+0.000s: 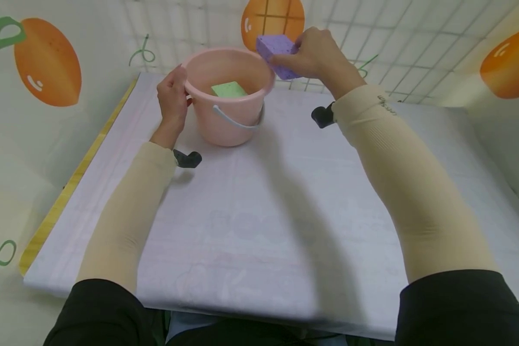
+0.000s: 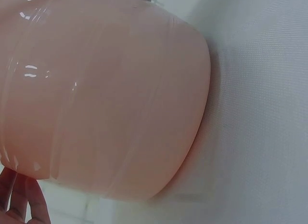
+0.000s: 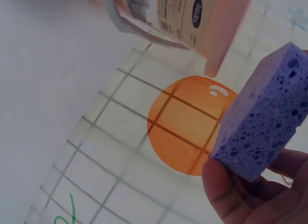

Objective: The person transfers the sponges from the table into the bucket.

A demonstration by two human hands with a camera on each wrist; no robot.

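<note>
Right hand (image 1: 317, 55) pinches a purple sponge (image 1: 277, 53) just beyond the bucket (image 1: 229, 96) rim the left hand (image 1: 173, 96) grips; released now, I'd guess it misses the bucket.

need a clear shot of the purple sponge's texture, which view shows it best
The right wrist view: the purple sponge fills the frame's right side, pores sharp, pinched by the right hand. The head view shows it small, partly covered by fingers, at the pink bucket rim. The left wrist view misses it.
</note>
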